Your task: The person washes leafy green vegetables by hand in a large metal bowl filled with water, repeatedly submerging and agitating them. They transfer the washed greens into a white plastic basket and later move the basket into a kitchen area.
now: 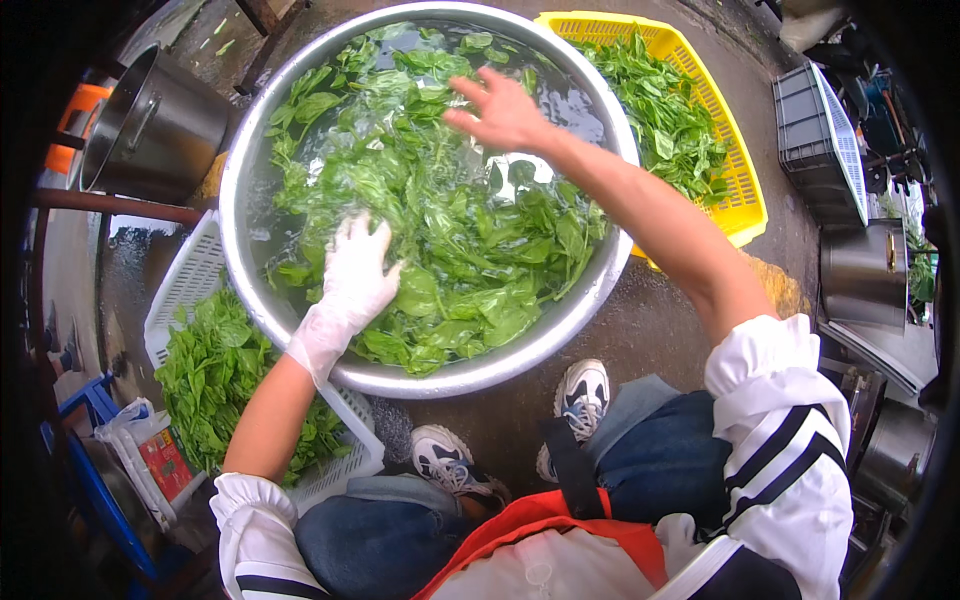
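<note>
Before me stands a large round metal basin (238, 247) filled with water. Green leafy vegetables (480, 270) float across much of its surface. My left hand (358, 262), in a thin white glove, lies at the leaves on the basin's left side; its fingers are spread and the fingertips meet splashing water. Bare and ungloved, my right hand (499, 112) is over the far part of the basin with its fingers apart. Nothing is held in it. Whether the left fingers touch leaves under the splash is hard to see.
A yellow plastic basket (739, 180) with leafy greens stands behind the basin at right. A white plastic basket (184, 292) of greens sits at near left. A steel pot (157, 127) stands at far left; a grey crate (806, 112) and another steel pot (862, 274) are at right.
</note>
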Tool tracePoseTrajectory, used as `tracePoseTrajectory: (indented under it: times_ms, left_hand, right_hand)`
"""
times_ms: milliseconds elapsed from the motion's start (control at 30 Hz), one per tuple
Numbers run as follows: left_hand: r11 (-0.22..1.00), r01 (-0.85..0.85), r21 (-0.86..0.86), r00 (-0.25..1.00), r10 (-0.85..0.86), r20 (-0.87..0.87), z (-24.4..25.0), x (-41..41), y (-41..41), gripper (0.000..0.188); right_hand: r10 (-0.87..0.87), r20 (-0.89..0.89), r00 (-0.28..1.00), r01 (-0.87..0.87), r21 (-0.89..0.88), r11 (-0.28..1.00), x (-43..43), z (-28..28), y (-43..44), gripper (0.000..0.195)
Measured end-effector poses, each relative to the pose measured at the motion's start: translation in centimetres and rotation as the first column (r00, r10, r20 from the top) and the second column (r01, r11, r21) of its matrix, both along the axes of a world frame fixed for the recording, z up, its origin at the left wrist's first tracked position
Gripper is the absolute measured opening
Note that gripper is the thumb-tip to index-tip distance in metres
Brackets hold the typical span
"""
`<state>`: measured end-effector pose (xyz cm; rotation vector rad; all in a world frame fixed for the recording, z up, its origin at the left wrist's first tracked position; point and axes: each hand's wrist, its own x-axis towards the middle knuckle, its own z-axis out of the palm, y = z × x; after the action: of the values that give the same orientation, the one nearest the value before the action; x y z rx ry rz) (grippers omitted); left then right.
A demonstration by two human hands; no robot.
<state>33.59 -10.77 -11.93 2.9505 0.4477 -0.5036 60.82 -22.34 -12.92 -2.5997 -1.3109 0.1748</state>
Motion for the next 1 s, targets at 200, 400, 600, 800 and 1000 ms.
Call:
tracePoseTrajectory:
  times_ms: [200,400,600,800,1000]
  left_hand:
    - [0.789,-0.341,-0.512,0.932,0.356,-0.072,6.5,2.9,4.9,0.059]
    - [0.975,-0.211,-0.07,0.935,0.222,0.277,1.3,2.7,5.7,0.092]
    - [0.925,-0.123,-0.36,0.982,0.062,-0.177,3.3,2.4,3.8,0.071]
    - [0.829,-0.338,-0.445,0.898,0.426,0.111,6.5,7.1,10.0,0.06]
    - [0.948,-0.112,0.297,0.952,0.017,0.306,0.9,13.4,13.6,0.086]
  right_hand:
    - [0.449,-0.374,0.811,-0.531,-0.149,0.834,-9.9,1.0,-1.6,0.068]
    - [0.295,-0.258,0.92,-0.276,0.108,0.955,-4.3,4.1,1.0,0.052]
    - [0.214,-0.052,0.976,-0.22,-0.181,0.959,-6.4,-0.5,5.3,0.069]
    - [0.427,-0.572,0.7,-0.595,-0.137,0.792,-12.3,4.1,-0.3,0.051]
    - [0.395,-0.595,0.7,-0.466,0.038,0.884,-9.0,7.1,-3.1,0.036]
